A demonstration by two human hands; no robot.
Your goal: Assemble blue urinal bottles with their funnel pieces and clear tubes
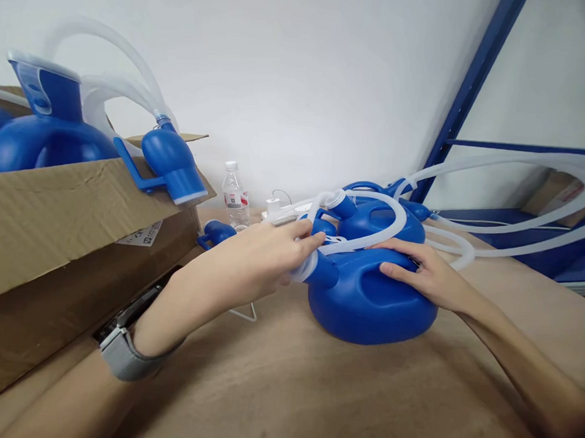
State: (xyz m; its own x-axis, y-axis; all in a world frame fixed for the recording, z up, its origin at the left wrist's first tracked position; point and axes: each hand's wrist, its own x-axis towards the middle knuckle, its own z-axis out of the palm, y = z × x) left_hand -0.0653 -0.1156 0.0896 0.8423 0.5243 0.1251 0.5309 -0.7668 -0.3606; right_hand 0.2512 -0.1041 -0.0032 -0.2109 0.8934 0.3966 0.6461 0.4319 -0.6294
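The lower fingers of the left hand (265,252) are mostly hidden by the hand itself, so their exact contact is hard to see; the white cap (305,268) under them is partly covered and a little blurred. The far end of the clear hose (401,216) goes among other hoses, and I cannot tell where it finishes. The cardboard box (46,228) is cut off by the left border. The left hand is bent closed around the cap, at the neck of the blue jug (371,311), with thumb and forefinger near each other. The right hand (429,276) lies on the top of this jug, by its handle, quite open, with the thumb apart from the other fingers. The jug rests on the table (280,392), between both hands. Just behind it stands a second blue jug (415,224), and the hose makes a loop above, close to the right fingers. Left of the grip, the box holds more blue jugs (57,139), and a blue spout piece (169,157) hangs over its edge. Beyond the left hand are a water bottle (236,198) and a small blue piece (220,232), which the forearm partly blocks.
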